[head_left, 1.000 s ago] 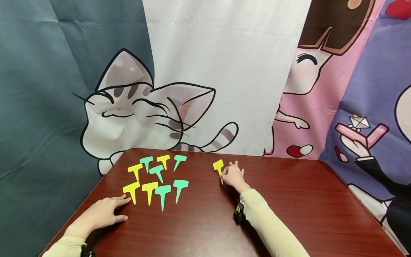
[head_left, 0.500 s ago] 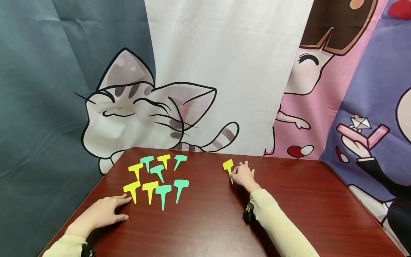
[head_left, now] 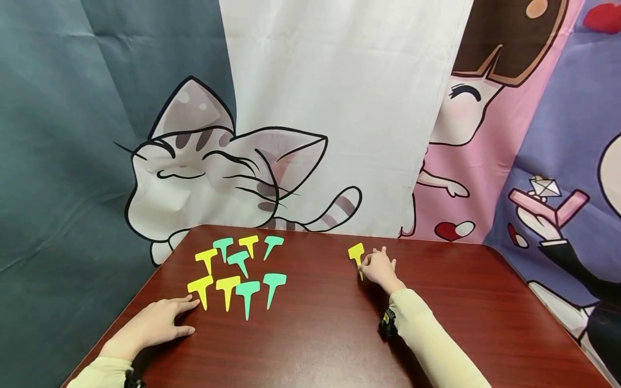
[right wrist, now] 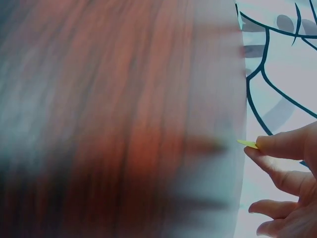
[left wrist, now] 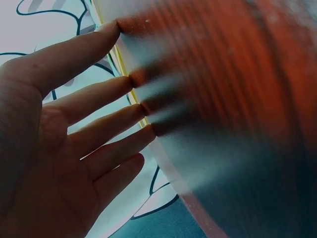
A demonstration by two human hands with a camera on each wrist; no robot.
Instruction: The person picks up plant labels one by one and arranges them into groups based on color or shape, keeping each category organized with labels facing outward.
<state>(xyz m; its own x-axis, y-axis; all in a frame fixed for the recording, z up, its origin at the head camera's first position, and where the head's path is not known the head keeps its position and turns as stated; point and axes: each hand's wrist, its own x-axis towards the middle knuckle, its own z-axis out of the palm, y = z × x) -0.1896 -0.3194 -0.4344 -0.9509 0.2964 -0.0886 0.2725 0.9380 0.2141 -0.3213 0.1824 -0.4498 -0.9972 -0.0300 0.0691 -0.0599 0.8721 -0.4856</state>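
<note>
My right hand pinches the stem of a yellow T-shaped tag on the far middle of the dark red table; in the right wrist view the thumb and forefinger hold the tag's thin yellow edge. My left hand lies flat near the table's left front, fingers straight, its fingertips touching a yellow tag. Several yellow and teal tags lie in a cluster just beyond the left hand.
A printed cloth backdrop with a cartoon cat hangs right behind the table's far edge. The table's right side and front middle show bare wood. Its left edge runs close to my left hand.
My right hand has slid the yellow tag to the right across the table, away from the cluster. The left hand has stayed where it was.
</note>
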